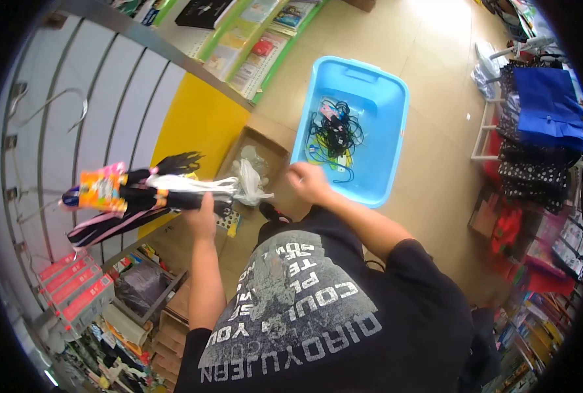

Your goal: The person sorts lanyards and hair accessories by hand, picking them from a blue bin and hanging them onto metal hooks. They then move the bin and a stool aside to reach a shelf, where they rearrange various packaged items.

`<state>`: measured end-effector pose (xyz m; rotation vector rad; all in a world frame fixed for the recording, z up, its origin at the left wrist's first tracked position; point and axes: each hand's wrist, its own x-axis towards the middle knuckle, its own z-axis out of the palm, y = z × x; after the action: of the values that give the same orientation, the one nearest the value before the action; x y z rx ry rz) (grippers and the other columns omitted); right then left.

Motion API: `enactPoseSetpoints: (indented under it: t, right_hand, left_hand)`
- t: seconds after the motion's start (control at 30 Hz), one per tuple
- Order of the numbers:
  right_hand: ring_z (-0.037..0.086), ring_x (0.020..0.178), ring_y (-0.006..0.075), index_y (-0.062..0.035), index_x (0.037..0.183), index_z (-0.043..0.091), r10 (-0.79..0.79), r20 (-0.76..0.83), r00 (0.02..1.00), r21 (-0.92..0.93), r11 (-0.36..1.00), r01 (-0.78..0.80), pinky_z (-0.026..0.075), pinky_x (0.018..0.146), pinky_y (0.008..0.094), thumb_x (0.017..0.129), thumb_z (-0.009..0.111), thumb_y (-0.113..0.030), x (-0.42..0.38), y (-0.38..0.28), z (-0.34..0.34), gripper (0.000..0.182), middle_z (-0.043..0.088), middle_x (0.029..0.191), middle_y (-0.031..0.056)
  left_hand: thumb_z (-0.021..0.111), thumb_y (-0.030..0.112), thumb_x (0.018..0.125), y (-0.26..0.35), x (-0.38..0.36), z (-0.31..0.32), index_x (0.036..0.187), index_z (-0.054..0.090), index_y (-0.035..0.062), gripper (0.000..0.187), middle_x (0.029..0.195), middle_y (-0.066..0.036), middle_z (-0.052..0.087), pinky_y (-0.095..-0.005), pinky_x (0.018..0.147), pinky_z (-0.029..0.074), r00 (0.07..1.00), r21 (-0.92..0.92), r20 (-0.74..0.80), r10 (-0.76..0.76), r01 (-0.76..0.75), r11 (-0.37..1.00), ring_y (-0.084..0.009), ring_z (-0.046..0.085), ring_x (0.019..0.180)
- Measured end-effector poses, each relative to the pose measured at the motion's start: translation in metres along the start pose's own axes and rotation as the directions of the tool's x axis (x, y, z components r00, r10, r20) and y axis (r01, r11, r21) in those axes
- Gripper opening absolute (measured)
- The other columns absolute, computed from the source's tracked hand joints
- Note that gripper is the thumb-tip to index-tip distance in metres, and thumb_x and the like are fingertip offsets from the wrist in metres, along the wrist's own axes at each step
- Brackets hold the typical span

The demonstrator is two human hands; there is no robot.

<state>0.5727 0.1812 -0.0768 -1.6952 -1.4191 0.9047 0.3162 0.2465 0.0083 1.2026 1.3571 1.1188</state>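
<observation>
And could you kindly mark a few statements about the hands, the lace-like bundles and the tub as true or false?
1. The left hand touches the lace-like bundles. True.
2. Both hands are on the bundles. False: the right hand is near the tub, apart from them.
3. Black cords lie in the tub. True.
4. The tub is red. False: it is light blue.
5. The tub stands on the floor. True.
</observation>
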Motion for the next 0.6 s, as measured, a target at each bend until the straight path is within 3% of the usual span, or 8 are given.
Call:
enactPoseSetpoints:
  t: [0.1, 0.2, 0.23, 0.27, 0.33, 0.43, 0.53, 0.6]
  right_hand:
    - [0.059, 0.083, 0.0339, -0.0049, 0.091, 0.060, 0.137, -0.199, 0.970, -0.206, 0.962, -0.178, 0.048, 0.073, 0.0424, 0.074, 0.058, -0.016, 0.014, 0.121, -0.017, 0.020, 0.061, 0.088, 0.0160]
    - [0.057, 0.094, 0.0359, -0.0042, 0.102, 0.058, 0.347, -0.182, 0.920, -0.349, 0.852, -0.390, 0.046, 0.081, 0.0453, 0.076, 0.050, -0.011, 0.045, 0.243, -0.022, 0.028, 0.058, 0.104, 0.0184]
    - [0.054, 0.102, 0.0350, -0.0018, 0.106, 0.059, 0.409, -0.176, 0.895, -0.323, 0.835, -0.445, 0.044, 0.087, 0.0399, 0.076, 0.048, -0.008, 0.056, 0.248, -0.027, 0.033, 0.058, 0.107, 0.0185]
    - [0.051, 0.107, 0.0345, -0.0029, 0.110, 0.058, 0.299, -0.192, 0.935, -0.356, 0.866, -0.350, 0.043, 0.090, 0.0400, 0.077, 0.046, -0.009, 0.062, 0.276, -0.019, 0.035, 0.053, 0.117, 0.0186]
    - [0.048, 0.114, 0.0342, -0.0065, 0.117, 0.055, 0.566, -0.049, 0.823, -0.359, 0.759, -0.543, 0.041, 0.095, 0.0411, 0.078, 0.046, -0.011, 0.084, 0.261, -0.028, 0.040, 0.042, 0.131, 0.0164]
    - [0.046, 0.117, 0.0345, -0.0105, 0.122, 0.053, 0.728, -0.017, 0.685, -0.493, 0.590, -0.639, 0.038, 0.098, 0.0424, 0.078, 0.048, -0.015, 0.098, 0.270, -0.021, 0.044, 0.033, 0.139, 0.0133]
    - [0.046, 0.117, 0.0347, -0.0120, 0.123, 0.052, 0.794, 0.010, 0.608, -0.425, 0.554, -0.716, 0.038, 0.099, 0.0427, 0.077, 0.050, -0.017, 0.095, 0.263, -0.019, 0.047, 0.033, 0.139, 0.0127]
    - [0.047, 0.115, 0.0350, -0.0104, 0.121, 0.054, 0.765, -0.006, 0.644, -0.439, 0.576, -0.690, 0.039, 0.097, 0.0422, 0.076, 0.051, -0.018, 0.086, 0.262, -0.018, 0.046, 0.036, 0.138, 0.0132]
  left_hand:
    - [0.056, 0.000, 0.077, -0.025, -0.003, -0.021, 0.128, 0.036, -0.0063, 0.055, 0.127, -0.016, 0.045, -0.0370, 0.103, 0.030, 0.996, 0.036, -0.089, 0.025, -0.022, 0.999, -0.0235, 0.044, 0.118]
    - [0.054, 0.007, 0.079, -0.009, -0.015, -0.021, 0.119, 0.041, -0.0054, 0.043, 0.103, -0.016, 0.057, -0.0377, 0.091, 0.042, 0.999, -0.017, -0.048, -0.020, 0.019, 1.000, -0.0243, 0.056, 0.095]
    - [0.052, 0.008, 0.081, -0.005, -0.018, -0.019, 0.120, 0.039, -0.0052, 0.043, 0.099, -0.017, 0.056, -0.0381, 0.087, 0.044, 0.998, 0.025, -0.065, 0.004, -0.003, 1.000, -0.0237, 0.056, 0.092]
    - [0.051, 0.008, 0.081, -0.003, -0.021, -0.020, 0.122, 0.035, -0.0047, 0.046, 0.096, -0.017, 0.056, -0.0384, 0.086, 0.045, 0.996, 0.014, -0.088, -0.034, 0.035, 0.999, -0.0243, 0.056, 0.090]
    - [0.050, 0.007, 0.080, 0.003, -0.024, -0.019, 0.124, 0.033, -0.0028, 0.048, 0.094, -0.017, 0.055, -0.0387, 0.084, 0.046, 0.984, -0.031, -0.155, -0.088, 0.084, 0.996, -0.0244, 0.055, 0.089]
    - [0.051, 0.010, 0.079, 0.002, -0.026, -0.026, 0.122, 0.038, -0.0030, 0.047, 0.103, -0.017, 0.053, -0.0397, 0.087, 0.046, 0.992, 0.038, -0.126, -0.030, 0.035, 0.999, -0.0242, 0.055, 0.091]
    - [0.050, 0.008, 0.079, -0.008, -0.027, -0.035, 0.122, 0.040, -0.0033, 0.046, 0.109, -0.016, 0.051, -0.0396, 0.089, 0.045, 0.967, -0.011, -0.247, -0.058, 0.057, 0.998, -0.0245, 0.055, 0.094]
    - [0.049, 0.006, 0.079, -0.006, -0.028, -0.034, 0.123, 0.039, -0.0036, 0.047, 0.114, -0.015, 0.049, -0.0389, 0.091, 0.044, 0.969, 0.020, -0.241, -0.043, 0.050, 0.999, -0.0241, 0.054, 0.099]
